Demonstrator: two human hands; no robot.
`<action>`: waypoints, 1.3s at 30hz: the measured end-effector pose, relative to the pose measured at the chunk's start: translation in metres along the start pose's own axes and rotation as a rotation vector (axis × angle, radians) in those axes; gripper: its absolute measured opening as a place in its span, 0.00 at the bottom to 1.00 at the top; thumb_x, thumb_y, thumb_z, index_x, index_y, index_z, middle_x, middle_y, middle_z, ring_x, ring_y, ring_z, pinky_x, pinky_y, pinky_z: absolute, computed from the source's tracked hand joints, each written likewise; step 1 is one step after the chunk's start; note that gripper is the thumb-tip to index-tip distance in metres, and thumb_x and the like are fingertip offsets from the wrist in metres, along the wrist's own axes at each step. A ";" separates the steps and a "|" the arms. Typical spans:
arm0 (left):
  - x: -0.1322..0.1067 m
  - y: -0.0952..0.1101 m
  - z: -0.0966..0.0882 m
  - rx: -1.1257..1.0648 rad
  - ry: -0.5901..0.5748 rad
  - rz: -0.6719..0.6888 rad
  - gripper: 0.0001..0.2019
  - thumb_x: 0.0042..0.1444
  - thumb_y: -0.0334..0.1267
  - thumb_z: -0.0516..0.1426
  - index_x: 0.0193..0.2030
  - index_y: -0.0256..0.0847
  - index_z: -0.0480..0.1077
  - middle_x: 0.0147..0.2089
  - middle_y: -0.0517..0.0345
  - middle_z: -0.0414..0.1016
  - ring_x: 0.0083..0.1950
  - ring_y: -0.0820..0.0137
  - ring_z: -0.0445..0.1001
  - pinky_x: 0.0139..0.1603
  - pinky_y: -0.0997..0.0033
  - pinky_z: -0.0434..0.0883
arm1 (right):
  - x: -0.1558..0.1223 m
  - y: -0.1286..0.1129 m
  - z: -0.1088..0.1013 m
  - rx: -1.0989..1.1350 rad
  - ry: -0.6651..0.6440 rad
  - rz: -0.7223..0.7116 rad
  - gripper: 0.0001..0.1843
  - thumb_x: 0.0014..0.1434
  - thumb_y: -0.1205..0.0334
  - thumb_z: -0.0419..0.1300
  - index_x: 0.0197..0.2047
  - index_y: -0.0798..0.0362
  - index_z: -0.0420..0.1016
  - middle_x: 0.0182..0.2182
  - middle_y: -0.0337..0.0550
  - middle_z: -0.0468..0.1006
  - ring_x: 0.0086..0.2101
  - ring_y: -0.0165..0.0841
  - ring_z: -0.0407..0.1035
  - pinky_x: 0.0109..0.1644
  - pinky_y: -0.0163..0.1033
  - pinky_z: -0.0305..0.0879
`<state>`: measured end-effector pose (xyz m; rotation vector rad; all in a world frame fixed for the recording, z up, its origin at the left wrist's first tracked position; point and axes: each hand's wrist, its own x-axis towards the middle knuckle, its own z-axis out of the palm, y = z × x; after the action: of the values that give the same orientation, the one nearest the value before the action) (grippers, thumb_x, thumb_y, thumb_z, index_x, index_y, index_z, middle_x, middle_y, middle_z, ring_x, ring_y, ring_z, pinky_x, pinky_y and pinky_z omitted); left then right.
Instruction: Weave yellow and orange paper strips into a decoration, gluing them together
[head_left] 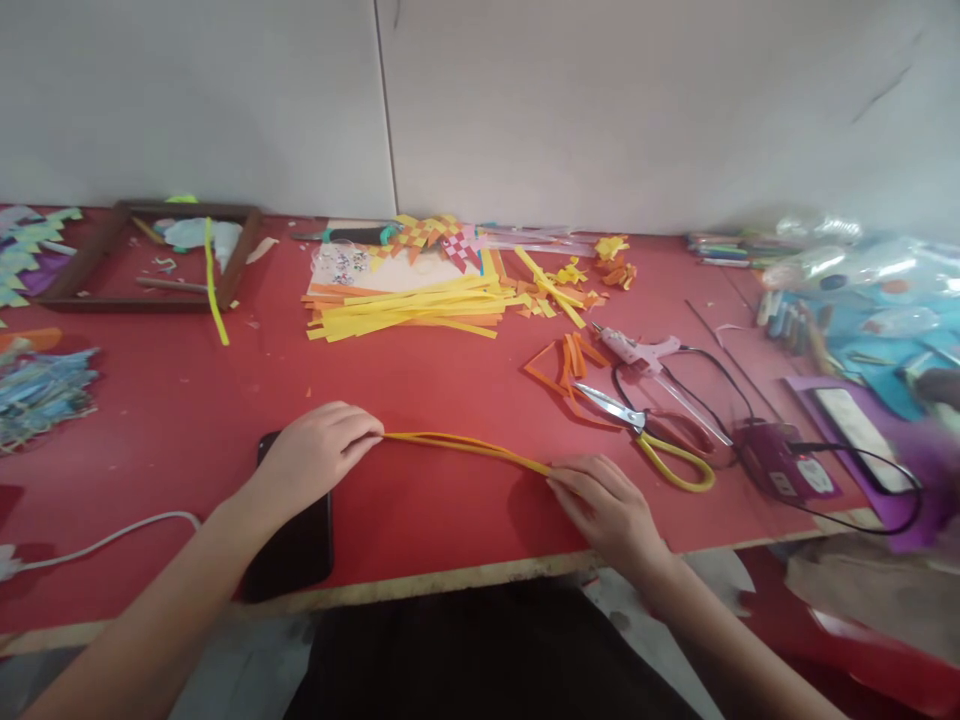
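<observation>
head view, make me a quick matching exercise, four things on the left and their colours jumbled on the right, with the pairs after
Things:
1. held strips
2. glue gun
3. scissors
4. rectangular frame

Colours:
A. pale pink
B. dark brown
C. yellow-orange
D. silvery blades, red and yellow handles

Pairs: 1-C, 2-A, 3-D, 4-B

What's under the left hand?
A dark phone shows below the left hand. Much of its upper part is covered; whether anything else lies hidden there can't be seen.
</observation>
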<state>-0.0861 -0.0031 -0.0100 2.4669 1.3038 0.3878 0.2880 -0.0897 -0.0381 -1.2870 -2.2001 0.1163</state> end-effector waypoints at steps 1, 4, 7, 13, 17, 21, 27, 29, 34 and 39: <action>0.000 0.000 0.000 -0.001 -0.003 0.000 0.13 0.67 0.42 0.50 0.40 0.41 0.73 0.40 0.53 0.80 0.44 0.61 0.76 0.48 0.61 0.70 | 0.000 -0.001 0.000 0.000 0.000 0.002 0.10 0.62 0.71 0.59 0.46 0.49 0.75 0.36 0.45 0.80 0.36 0.36 0.75 0.43 0.44 0.75; 0.001 0.000 0.000 -0.009 -0.009 -0.006 0.12 0.67 0.42 0.50 0.39 0.42 0.73 0.40 0.53 0.80 0.44 0.61 0.76 0.48 0.61 0.70 | -0.003 -0.003 0.000 0.002 -0.046 0.030 0.12 0.62 0.71 0.59 0.47 0.49 0.75 0.34 0.46 0.80 0.35 0.38 0.75 0.42 0.46 0.75; 0.001 0.000 0.000 -0.021 -0.005 -0.014 0.12 0.67 0.42 0.50 0.39 0.42 0.73 0.40 0.52 0.80 0.43 0.61 0.76 0.48 0.60 0.70 | -0.007 -0.005 0.001 0.012 -0.093 0.064 0.11 0.63 0.70 0.57 0.43 0.47 0.77 0.35 0.46 0.79 0.37 0.39 0.74 0.44 0.48 0.74; 0.001 0.001 -0.002 -0.021 -0.012 -0.017 0.12 0.67 0.41 0.50 0.39 0.42 0.72 0.40 0.52 0.79 0.43 0.61 0.76 0.48 0.60 0.71 | -0.008 -0.004 0.003 -0.011 -0.039 0.153 0.08 0.64 0.68 0.58 0.41 0.48 0.78 0.39 0.49 0.76 0.38 0.38 0.73 0.43 0.46 0.74; 0.000 0.000 -0.002 -0.015 -0.008 -0.017 0.12 0.67 0.42 0.49 0.40 0.42 0.72 0.40 0.51 0.80 0.44 0.61 0.76 0.48 0.60 0.71 | -0.006 -0.001 0.000 0.038 -0.071 0.185 0.08 0.64 0.68 0.56 0.42 0.49 0.77 0.40 0.48 0.79 0.40 0.39 0.74 0.46 0.48 0.74; -0.003 -0.003 0.001 -0.016 0.015 -0.023 0.13 0.68 0.41 0.49 0.46 0.40 0.73 0.45 0.49 0.80 0.48 0.59 0.76 0.51 0.59 0.70 | -0.005 0.001 -0.003 0.054 -0.078 0.270 0.07 0.65 0.65 0.55 0.40 0.49 0.75 0.34 0.46 0.80 0.36 0.39 0.75 0.43 0.47 0.74; -0.002 -0.005 -0.001 -0.074 -0.016 -0.018 0.14 0.68 0.41 0.48 0.43 0.41 0.75 0.44 0.49 0.79 0.47 0.61 0.76 0.51 0.60 0.70 | 0.000 -0.002 -0.011 0.103 -0.057 0.366 0.05 0.64 0.60 0.58 0.41 0.50 0.75 0.34 0.46 0.81 0.35 0.38 0.77 0.39 0.42 0.76; -0.001 -0.004 -0.006 -0.104 -0.041 -0.051 0.13 0.67 0.41 0.49 0.42 0.42 0.74 0.44 0.50 0.78 0.47 0.61 0.76 0.51 0.61 0.69 | 0.005 -0.002 -0.015 0.227 -0.015 0.453 0.05 0.62 0.59 0.60 0.38 0.50 0.75 0.32 0.44 0.80 0.33 0.36 0.77 0.38 0.41 0.76; 0.000 0.011 -0.028 -0.315 -0.382 -0.060 0.06 0.60 0.39 0.55 0.38 0.44 0.72 0.39 0.59 0.78 0.39 0.67 0.76 0.42 0.69 0.71 | 0.036 0.003 -0.033 0.670 0.169 0.658 0.08 0.56 0.58 0.67 0.37 0.51 0.75 0.27 0.39 0.78 0.29 0.33 0.75 0.35 0.40 0.74; 0.019 0.031 -0.043 -0.531 -0.737 -0.083 0.17 0.49 0.40 0.65 0.46 0.45 0.72 0.47 0.57 0.78 0.43 0.66 0.77 0.42 0.71 0.72 | 0.096 0.015 -0.041 0.971 -0.072 0.608 0.10 0.55 0.58 0.69 0.37 0.52 0.75 0.23 0.36 0.77 0.24 0.30 0.72 0.31 0.37 0.71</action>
<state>-0.0690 0.0031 0.0436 1.8213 0.8393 -0.1786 0.2857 -0.0116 0.0321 -1.2690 -1.3603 1.2894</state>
